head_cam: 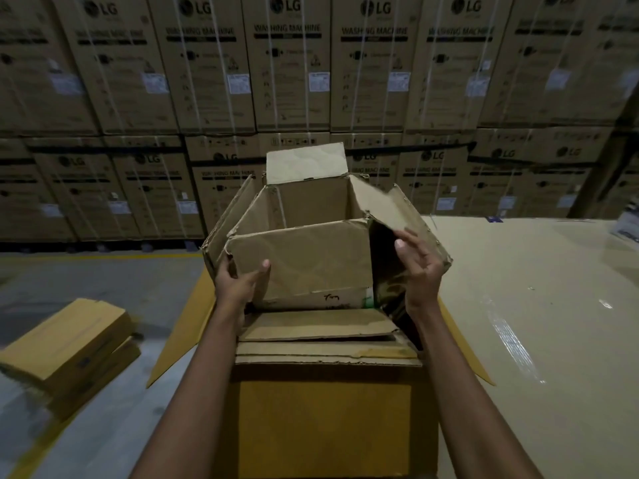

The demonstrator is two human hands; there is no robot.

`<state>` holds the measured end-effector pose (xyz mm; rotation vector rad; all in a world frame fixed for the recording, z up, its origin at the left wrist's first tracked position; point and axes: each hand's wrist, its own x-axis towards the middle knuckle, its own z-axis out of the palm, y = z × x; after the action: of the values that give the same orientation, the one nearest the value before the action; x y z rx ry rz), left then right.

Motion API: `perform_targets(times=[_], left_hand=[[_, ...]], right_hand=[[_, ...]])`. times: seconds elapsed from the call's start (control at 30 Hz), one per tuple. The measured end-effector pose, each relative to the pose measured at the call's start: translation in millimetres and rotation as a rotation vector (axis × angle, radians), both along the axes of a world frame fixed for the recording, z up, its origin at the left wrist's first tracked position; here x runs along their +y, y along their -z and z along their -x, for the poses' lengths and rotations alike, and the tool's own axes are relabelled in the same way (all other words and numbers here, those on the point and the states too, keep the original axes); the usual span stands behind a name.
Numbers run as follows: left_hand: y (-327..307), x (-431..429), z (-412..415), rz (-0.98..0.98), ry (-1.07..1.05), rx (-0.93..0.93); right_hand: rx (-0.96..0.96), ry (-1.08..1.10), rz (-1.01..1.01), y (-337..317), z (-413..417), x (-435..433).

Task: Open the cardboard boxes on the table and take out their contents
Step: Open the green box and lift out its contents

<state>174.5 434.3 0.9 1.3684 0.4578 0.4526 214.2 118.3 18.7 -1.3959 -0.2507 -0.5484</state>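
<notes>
A worn brown cardboard box (311, 261) is lifted up at the centre of the head view, its open mouth facing me and its flaps spread outward. Inside I see only bare cardboard walls. My left hand (238, 281) grips its lower left corner, thumb on the near flap. My right hand (420, 271) holds the right flap from below with curled fingers. Under it stands a larger yellow-brown box (325, 420) with its flaps open, and flattened cardboard pieces (321, 337) lie across its top.
The table (536, 323) is covered in cardboard and shiny plastic wrap and stretches to the right. Two closed yellow boxes (72, 350) are stacked on the floor at the left. A wall of stacked washing-machine cartons (287, 81) stands behind.
</notes>
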Motion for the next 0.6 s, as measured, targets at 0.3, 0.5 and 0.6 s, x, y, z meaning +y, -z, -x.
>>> perform_targets(times=[0.3,0.5,0.6], left_hand=[[-12,-12,10,0.153,0.101,-0.057],[-6,-7,10,0.038,0.005,-0.098],[-8,-7,12,-0.017,-0.109,-0.134]], right_hand=[[0.043,0.064,0.606,-26,-31,30],[-0.027,0.279,0.805,20,-10,41],[0.056,0.399,0.871,19,-9,33]])
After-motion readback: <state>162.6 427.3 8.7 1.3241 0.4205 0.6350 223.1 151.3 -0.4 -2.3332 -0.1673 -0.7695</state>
